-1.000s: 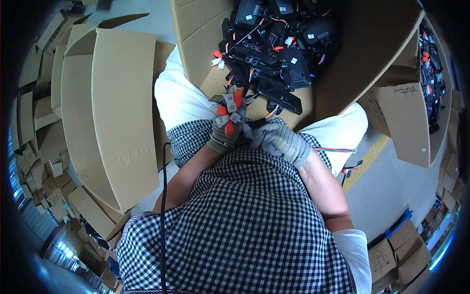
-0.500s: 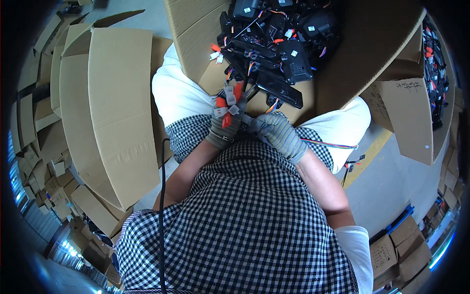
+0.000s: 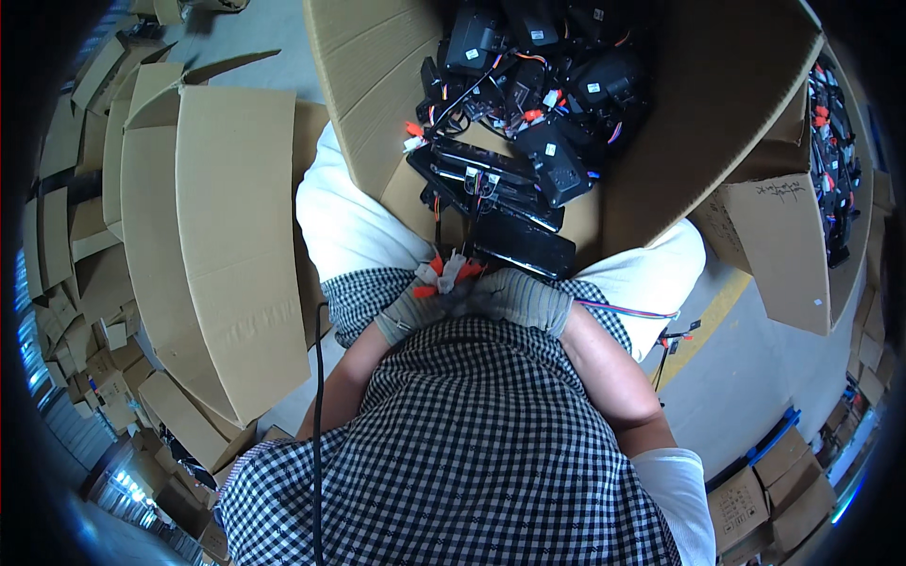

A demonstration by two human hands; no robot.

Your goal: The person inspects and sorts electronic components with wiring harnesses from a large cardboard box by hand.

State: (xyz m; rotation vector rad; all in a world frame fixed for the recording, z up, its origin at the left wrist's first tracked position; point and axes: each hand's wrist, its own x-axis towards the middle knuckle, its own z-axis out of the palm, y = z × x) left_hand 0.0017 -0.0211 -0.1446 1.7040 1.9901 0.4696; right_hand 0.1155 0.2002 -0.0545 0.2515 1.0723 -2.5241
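Note:
Both my hands wear grey striped gloves and meet low in front of my lap. My left hand (image 3: 412, 309) is closed round a bunch of wires ending in red and white plug connectors (image 3: 445, 274), which stick up above the fingers. Against it presses my right hand (image 3: 525, 298), fingers curled in; what they pinch is hidden. Just beyond my hands, flat black plastic units (image 3: 525, 242) with thin coloured wires hang at the near side of an open cardboard box (image 3: 363, 94). A strand of coloured wires (image 3: 628, 310) lies over my right thigh.
More black units (image 3: 552, 160) are heaped inside the box between my legs. A tall open carton (image 3: 241, 255) stands at left. Another carton (image 3: 779, 241), holding similar parts, is at right. Loose wired pieces (image 3: 672, 340) lie on the floor, and a black cable (image 3: 318, 424) runs down my left side.
My hands have come closer to my body and together, with the connectors still in the left. The nearest black units have shifted toward me. The whole view has tilted slightly.

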